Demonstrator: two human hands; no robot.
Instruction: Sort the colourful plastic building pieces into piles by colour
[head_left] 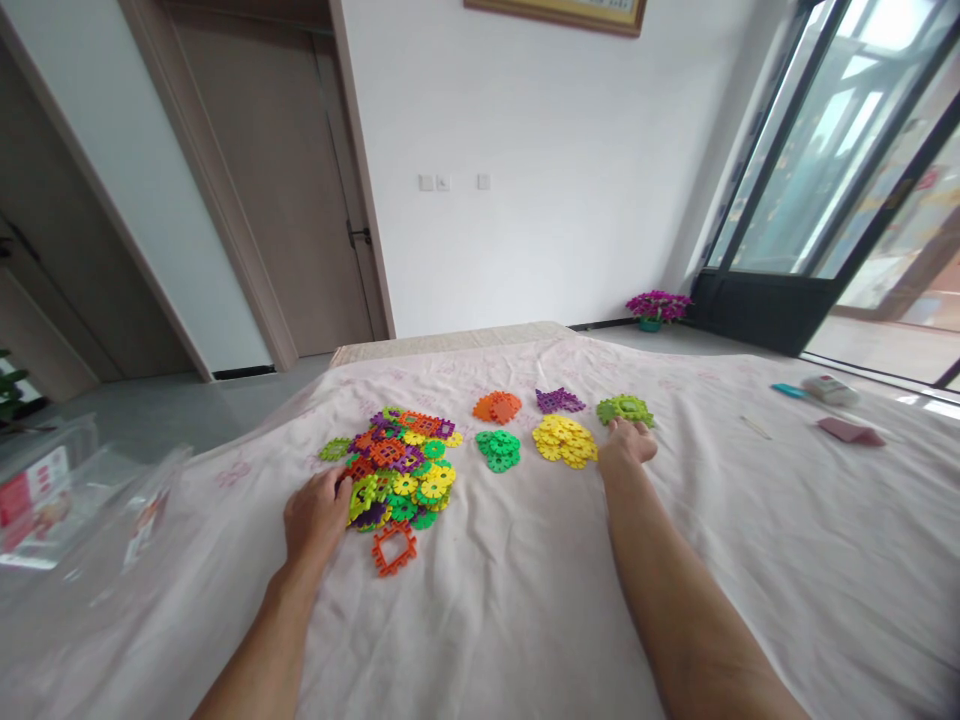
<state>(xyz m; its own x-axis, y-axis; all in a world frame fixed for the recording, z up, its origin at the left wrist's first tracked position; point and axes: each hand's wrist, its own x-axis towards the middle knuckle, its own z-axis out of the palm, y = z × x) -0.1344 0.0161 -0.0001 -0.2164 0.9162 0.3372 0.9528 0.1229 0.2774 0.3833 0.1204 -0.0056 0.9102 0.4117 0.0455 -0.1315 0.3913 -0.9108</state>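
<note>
My left hand (319,512) rests at the left edge of a mixed pile of plastic interlocking pieces (405,455), fingers curled against it; whatever they pinch is hidden. The pile mixes orange, purple, lime, green and yellow squares and flower discs. An orange square frame (405,530) lies just in front of it. My right hand (630,440) reaches to a lime-green heap (626,408), its fingers bent onto the near edge of the lime-green pieces. Left of this hand are heaps of yellow discs (564,440), green discs (499,450), orange discs (496,406) and purple pieces (559,400).
A pale flowered cloth (487,620) with wrinkles covers the surface. Clear plastic packaging (82,500) lies at the left. To the right are a pink folded item (850,432), a white box-like item (829,389) and a blue item (787,390).
</note>
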